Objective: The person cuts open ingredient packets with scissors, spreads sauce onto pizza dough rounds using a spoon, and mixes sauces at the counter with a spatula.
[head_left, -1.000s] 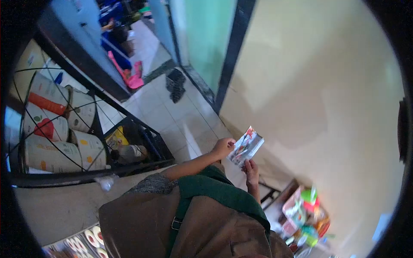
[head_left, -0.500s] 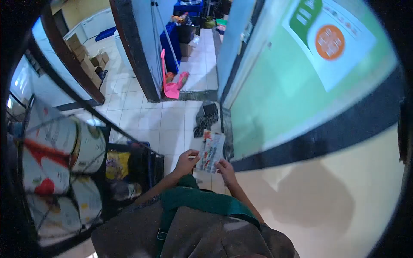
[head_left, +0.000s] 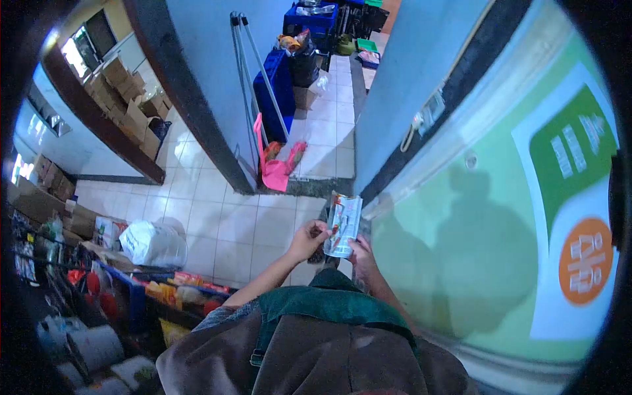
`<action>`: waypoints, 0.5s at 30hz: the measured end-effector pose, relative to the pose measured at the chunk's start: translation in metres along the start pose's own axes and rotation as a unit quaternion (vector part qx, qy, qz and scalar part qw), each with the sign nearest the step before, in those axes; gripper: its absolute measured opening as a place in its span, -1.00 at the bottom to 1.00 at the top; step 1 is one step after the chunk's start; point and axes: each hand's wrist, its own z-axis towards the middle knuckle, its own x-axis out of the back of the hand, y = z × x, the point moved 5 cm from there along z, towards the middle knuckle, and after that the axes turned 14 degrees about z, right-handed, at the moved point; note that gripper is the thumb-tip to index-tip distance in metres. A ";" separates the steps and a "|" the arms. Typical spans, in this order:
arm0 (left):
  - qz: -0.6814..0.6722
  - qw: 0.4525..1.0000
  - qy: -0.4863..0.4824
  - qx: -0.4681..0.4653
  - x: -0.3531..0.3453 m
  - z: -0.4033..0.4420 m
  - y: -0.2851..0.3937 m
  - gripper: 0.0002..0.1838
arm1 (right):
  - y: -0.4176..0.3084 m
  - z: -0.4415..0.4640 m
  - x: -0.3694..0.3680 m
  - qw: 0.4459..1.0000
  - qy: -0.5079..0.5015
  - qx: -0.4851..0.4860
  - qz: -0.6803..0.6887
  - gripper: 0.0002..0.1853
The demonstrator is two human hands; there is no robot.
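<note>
A small printed packet [head_left: 345, 227], pale with red and orange pictures, is held upright in front of my body. My right hand [head_left: 363, 255] grips its lower right edge between thumb and fingers. On the packet's left side, my left hand [head_left: 311, 239] has its fingers bent together by the edge; whether anything is pinched there is too small to tell. Below both hands are a green strap [head_left: 329, 306] and brown clothing [head_left: 309, 355] on my body.
A pink dustpan [head_left: 275, 174] stands by the doorway ahead, near a blue crate [head_left: 274, 95]. White bag [head_left: 153, 243] and crates of goods lie left. A green wall with a poster [head_left: 559, 197] is close at right. Cardboard boxes [head_left: 118, 99] are at far left.
The view has swung from the beige wall and rack to the doorway and green wall. I have moved forward past the rack of cans. The packet stays in my hands, now more upright.
</note>
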 end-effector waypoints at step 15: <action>-0.075 0.991 0.098 0.045 0.088 0.360 0.087 -0.49 | -0.208 0.428 -0.124 0.991 -0.125 -0.013 0.042 -0.66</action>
